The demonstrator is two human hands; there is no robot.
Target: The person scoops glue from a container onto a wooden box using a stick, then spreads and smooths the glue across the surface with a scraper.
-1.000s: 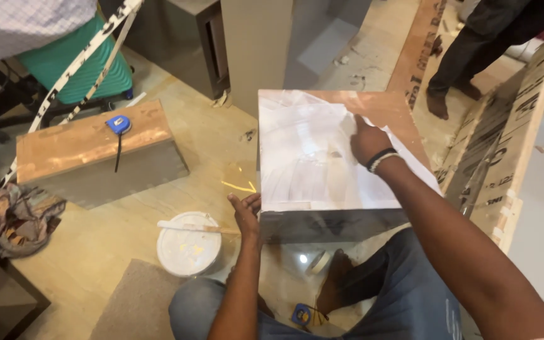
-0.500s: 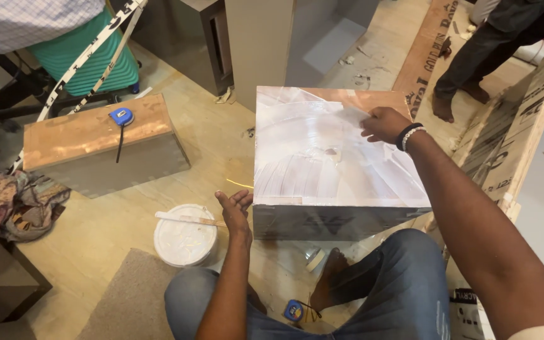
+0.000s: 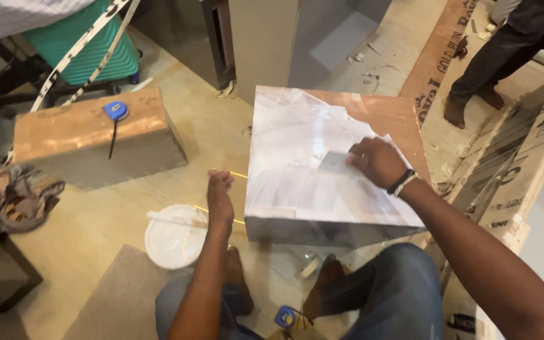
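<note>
Centre of the floor, the big wooden box (image 3: 322,170) fills the view, its top smeared white with glue except for a bare brown strip along the far edge and the 1 o'clock corner. At 10 o'clock from it sits a second wooden block (image 3: 89,135), well apart, with a blue tape measure (image 3: 115,111) lying on top. At 8 o'clock, near the box's near-left corner, a white tub (image 3: 174,236) stands on the floor with a stick resting across its rim. Now the hands: the right hand (image 3: 378,162) is down on the box top towards 2 o'clock, fingers curled tight around a small flat spreader (image 3: 335,161) pressed to the white coat. The left hand (image 3: 220,196) hangs just off the box's left side at 9 o'clock, loosely curled, holding nothing. Up at 1 o'clock, another person's legs (image 3: 480,69) stand barefoot on the boards.
</note>
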